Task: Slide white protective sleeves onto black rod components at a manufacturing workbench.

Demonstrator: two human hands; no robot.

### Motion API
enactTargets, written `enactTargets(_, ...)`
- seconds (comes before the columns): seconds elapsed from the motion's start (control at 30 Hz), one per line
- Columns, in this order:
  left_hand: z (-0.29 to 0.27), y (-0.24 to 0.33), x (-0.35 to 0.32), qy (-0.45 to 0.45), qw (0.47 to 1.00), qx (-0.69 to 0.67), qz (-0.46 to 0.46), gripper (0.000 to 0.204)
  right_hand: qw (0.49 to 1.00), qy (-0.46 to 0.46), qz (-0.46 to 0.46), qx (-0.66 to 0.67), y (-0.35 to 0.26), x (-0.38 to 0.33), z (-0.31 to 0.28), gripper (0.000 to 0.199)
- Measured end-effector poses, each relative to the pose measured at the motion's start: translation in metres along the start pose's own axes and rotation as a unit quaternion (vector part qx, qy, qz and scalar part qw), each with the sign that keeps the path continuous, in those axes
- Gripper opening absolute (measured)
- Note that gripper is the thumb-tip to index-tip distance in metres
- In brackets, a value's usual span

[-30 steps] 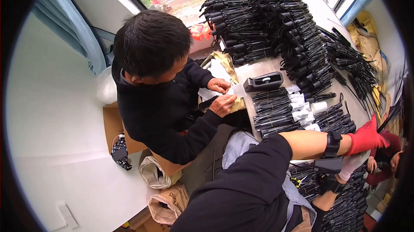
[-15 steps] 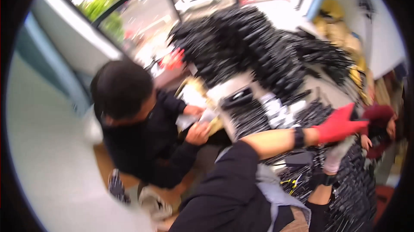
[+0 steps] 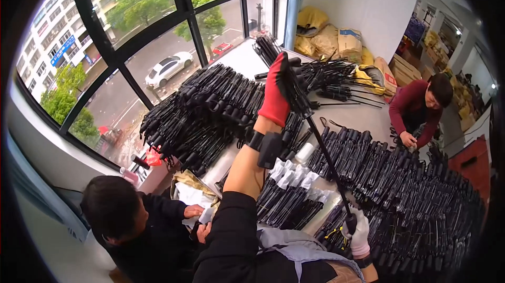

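A black umbrella frame (image 3: 329, 164) without a cover stretches between my hands, its shaft pulled out long and slanting down to the right. My left hand (image 3: 274, 93), in a red glove with a dark palm, is raised above the table and closed around the bundled ribs. Beyond it, rib ends (image 3: 265, 49) fan out toward the window. Lower right, my right hand (image 3: 360, 235) wears a white glove and grips the black handle (image 3: 351, 223). Beneath the shaft lie more frames in a row, with white wrappings (image 3: 294, 178) on their ends. Something yellow (image 3: 335, 238) lies beside my right hand.
Large piles of black umbrella frames (image 3: 210, 109) lie by the window, with more (image 3: 415, 204) on the right. A person in black (image 3: 142, 230) sits close on my left, handling white pieces. Another in dark red (image 3: 418, 107) works across the table. Yellow sacks (image 3: 326, 41) fill the far corner.
My view has swung round and is sharper. My left hand has risen from the right side to high over the table, and the extended umbrella frame now shows between both hands.
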State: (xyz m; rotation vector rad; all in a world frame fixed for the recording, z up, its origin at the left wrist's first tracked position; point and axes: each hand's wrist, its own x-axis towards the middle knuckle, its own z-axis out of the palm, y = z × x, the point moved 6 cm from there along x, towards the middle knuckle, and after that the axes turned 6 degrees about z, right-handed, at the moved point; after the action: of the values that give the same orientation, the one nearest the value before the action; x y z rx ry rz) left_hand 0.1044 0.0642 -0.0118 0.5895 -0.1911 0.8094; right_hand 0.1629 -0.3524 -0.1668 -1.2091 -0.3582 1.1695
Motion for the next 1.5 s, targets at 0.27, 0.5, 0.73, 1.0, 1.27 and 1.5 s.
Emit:
enactTargets(0.27,0.058,-0.105,-0.060,0.157,0.986,-0.015,-0.048,0.024,0.970,0.146,-0.140,-0.138,-0.097,0.090,0.082,0.043)
enactTargets(0.5,0.064,-0.105,-0.082,0.130,0.986,0.089,0.058,0.022,0.943,0.030,-0.199,-0.265,-0.086,0.097,0.092,0.042)
enactTargets(0.73,0.100,-0.121,-0.080,0.155,0.981,0.070,0.090,0.069,0.902,0.130,-0.395,-0.114,-0.121,0.132,0.050,0.030)
enactTargets(1.0,0.068,-0.132,-0.090,0.160,0.844,0.504,0.090,0.088,0.859,0.078,-0.401,-0.309,-0.087,0.164,0.016,0.035)
enactTargets(1.27,0.076,-0.101,-0.128,0.072,0.900,0.427,0.046,0.053,0.959,-0.057,-0.271,-0.064,-0.057,0.137,0.048,0.053)
enactTargets(1.5,-0.049,0.043,-0.084,0.254,0.945,0.121,0.166,0.083,0.954,-0.114,-0.183,-0.208,-0.020,0.025,0.009,0.052)
